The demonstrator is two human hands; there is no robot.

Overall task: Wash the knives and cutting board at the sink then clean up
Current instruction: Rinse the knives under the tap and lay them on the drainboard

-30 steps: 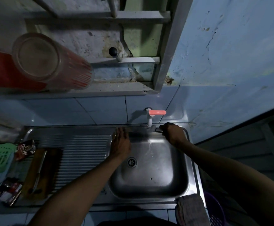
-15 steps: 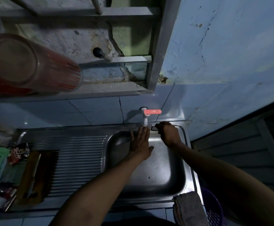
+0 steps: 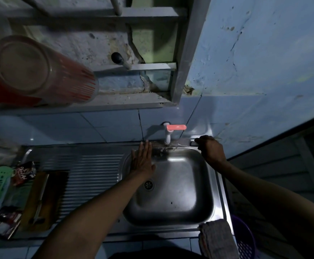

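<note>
Right hand (image 3: 211, 151) grips knife (image 3: 185, 142) under tap (image 3: 168, 134). Left hand (image 3: 143, 159), fingers straight, flat at sink (image 3: 216, 184) back edge.

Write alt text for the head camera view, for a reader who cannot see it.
Over a steel sink, the right hand grips a knife under the red-handled tap, while the left hand lies flat with straight fingers at the basin's back edge. A cutting board with another knife waits on the drainboard.

a dark red sachet (image 3: 22, 173) left of the draining board bears white script lettering, too small and blurred to read.
</note>
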